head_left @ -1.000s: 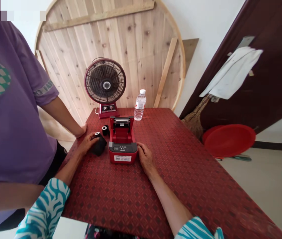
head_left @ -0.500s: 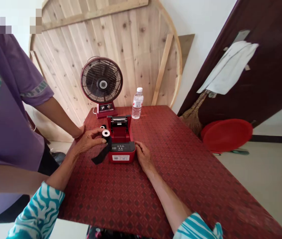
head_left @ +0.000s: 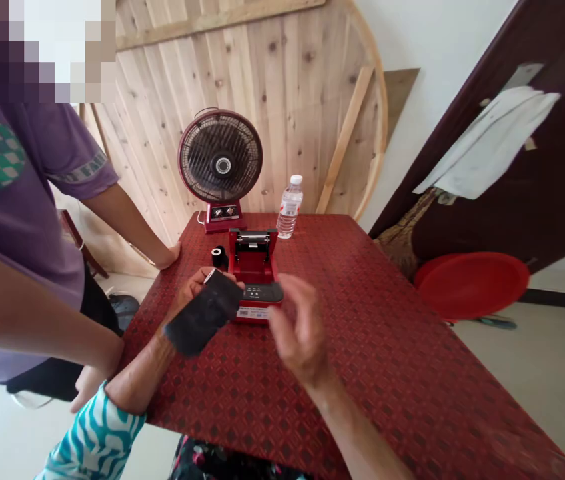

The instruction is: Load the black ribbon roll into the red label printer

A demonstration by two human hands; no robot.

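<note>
My left hand (head_left: 193,288) is raised above the table and holds a black roll (head_left: 218,283), whose loose black strip (head_left: 197,323) hangs down toward me. My right hand (head_left: 302,333) hovers in the air to the right of the strip, blurred, its fingers apart and nothing in it. Just behind both hands a small red printer (head_left: 255,280) sits on the red tablecloth (head_left: 362,347) with its lid up. A second black roll (head_left: 218,257) stands on the table left of the printer.
A person in a purple shirt (head_left: 7,220) stands at the left, one hand (head_left: 168,257) resting on the table edge. A red desk fan (head_left: 220,167) and a water bottle (head_left: 289,208) stand at the back. A red basin (head_left: 470,283) lies on the floor right.
My left hand has lifted the black roll off the table and drawn it toward me with its strip unrolled. My right hand has left the printer's side and risen into the air.
</note>
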